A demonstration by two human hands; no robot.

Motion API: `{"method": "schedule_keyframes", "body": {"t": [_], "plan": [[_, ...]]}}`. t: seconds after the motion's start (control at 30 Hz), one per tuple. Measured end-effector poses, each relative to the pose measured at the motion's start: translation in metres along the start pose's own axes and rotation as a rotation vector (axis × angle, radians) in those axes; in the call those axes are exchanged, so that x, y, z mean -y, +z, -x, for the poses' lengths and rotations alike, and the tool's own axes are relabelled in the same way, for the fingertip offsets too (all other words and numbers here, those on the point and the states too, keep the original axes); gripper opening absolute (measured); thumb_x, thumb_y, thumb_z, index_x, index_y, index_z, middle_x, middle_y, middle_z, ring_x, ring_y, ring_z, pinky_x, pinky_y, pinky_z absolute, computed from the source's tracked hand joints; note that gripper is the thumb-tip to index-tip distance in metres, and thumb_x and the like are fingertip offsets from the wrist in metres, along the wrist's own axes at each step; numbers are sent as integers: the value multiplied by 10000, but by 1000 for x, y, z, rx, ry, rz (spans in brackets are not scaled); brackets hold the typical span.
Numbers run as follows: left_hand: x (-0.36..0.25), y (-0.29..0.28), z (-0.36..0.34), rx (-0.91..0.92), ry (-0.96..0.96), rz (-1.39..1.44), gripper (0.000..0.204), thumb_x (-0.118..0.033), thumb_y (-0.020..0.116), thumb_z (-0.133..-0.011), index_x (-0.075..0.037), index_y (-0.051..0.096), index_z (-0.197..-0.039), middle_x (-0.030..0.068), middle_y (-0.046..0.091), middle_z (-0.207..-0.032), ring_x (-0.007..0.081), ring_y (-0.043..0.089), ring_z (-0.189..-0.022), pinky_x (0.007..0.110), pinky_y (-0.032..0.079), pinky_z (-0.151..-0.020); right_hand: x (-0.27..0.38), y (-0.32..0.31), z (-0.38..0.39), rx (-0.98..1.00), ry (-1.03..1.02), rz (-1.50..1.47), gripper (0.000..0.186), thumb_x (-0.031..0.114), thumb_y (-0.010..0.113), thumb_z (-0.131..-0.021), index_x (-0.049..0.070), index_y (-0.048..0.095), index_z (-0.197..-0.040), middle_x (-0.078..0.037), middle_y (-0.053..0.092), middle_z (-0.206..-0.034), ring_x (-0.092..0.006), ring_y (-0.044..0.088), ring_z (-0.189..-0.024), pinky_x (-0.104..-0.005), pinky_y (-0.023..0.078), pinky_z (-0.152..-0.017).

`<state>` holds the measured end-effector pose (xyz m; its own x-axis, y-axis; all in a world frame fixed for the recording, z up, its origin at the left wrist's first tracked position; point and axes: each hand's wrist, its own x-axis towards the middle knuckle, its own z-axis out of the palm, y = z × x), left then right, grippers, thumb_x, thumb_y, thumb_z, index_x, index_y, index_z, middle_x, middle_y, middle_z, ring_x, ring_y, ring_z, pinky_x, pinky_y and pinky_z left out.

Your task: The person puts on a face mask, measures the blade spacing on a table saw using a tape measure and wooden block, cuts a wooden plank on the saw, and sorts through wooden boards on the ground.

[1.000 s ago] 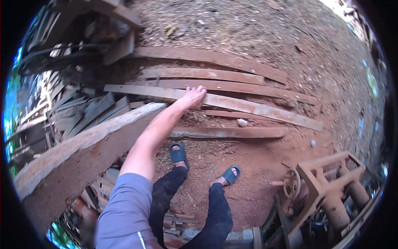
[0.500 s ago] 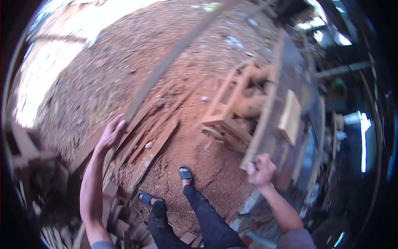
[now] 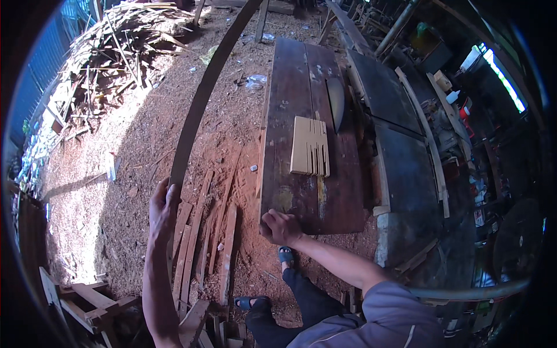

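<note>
My left hand (image 3: 162,203) is closed round a long, narrow wooden plank (image 3: 197,107) that rises away from me past the top of the view. Its lower end runs down behind my wrist. My right hand (image 3: 281,227) has its fingers curled over the near left corner of a dark wooden saw table (image 3: 339,206); the fingertips are partly hidden. On that table lies a pale wood block (image 3: 308,142) with several slots cut into it. Just beyond the block, a round saw blade (image 3: 335,104) stands up through the tabletop.
Loose wood strips (image 3: 197,243) lie on the sawdust-covered ground left of my feet. A heap of scrap wood (image 3: 125,52) is at the far left, with a wooden frame (image 3: 87,304) at the lower left. Another dark table (image 3: 400,168) stands to the right, beside a cluttered bench (image 3: 464,130).
My view has swung right, so the saw table now sits mid-view with its blade plainly visible. My left hand still holds the plank, and my right hand stays at the table's corner.
</note>
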<state>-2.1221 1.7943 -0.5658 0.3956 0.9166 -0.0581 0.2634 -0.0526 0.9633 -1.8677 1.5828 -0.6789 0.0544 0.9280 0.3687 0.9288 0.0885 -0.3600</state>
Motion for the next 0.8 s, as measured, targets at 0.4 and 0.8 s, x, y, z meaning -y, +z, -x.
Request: {"method": "schedule_keyframes", "body": {"t": [0.4, 0.8], "plan": [[-175, 70, -33, -35, 61, -195, 452, -427, 364, -1039, -43, 565, -1170, 40, 588, -791, 116, 603, -659, 273, 476, -571, -16, -37, -10, -275, 176, -440, 134, 106, 656, -839, 66, 555, -918, -97, 546, -892, -276, 600, -724, -380, 507, -639], [-43, 123, 140, -151, -97, -24, 420, -401, 322, -1048, -29, 494, -1139, 93, 664, -773, 157, 645, -655, 269, 508, -597, -116, -54, -70, -125, 426, 344, 690, 522, 531, -900, 71, 426, -1411, -283, 291, -1492, -452, 301, -1368, -595, 221, -1123]]}}
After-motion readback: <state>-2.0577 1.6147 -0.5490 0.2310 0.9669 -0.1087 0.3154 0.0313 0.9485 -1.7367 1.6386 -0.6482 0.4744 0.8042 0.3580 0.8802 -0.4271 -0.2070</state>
